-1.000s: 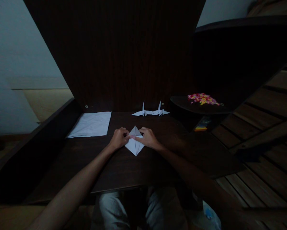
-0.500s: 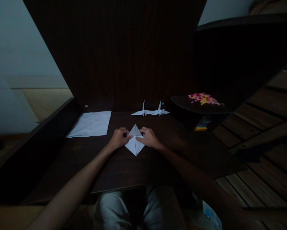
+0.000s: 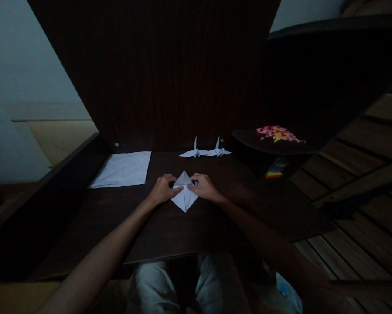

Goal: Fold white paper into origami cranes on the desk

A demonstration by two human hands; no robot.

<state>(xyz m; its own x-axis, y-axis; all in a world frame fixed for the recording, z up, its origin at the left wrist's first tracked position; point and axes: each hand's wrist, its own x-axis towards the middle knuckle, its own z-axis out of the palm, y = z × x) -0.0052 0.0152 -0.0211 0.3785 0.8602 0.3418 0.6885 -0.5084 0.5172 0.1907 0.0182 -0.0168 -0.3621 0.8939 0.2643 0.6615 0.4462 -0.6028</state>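
Note:
A white folded paper (image 3: 185, 201), diamond-shaped with crease lines, lies on the dark wooden desk in front of me. My left hand (image 3: 165, 188) grips its left side, thumb laid across the top near the middle. From the other side my right hand (image 3: 204, 187) holds the right edge, its thumb also pressing near the centre. Fingertips of both hands are partly hidden behind the paper's edges. Beyond it, two white paper cranes (image 3: 205, 152) stand side by side against the back panel.
A white paper stack or cloth-like sheet (image 3: 122, 169) lies at the back left. Small pink, red and yellow pieces (image 3: 278, 133) are heaped on a curved shelf (image 3: 248, 138) at right. A raised side board (image 3: 48, 196) bounds the desk on the left.
Both thumbs have shifted slightly on the paper, the right one a little to the right. The hands keep their hold; the whole view has moved very slightly.

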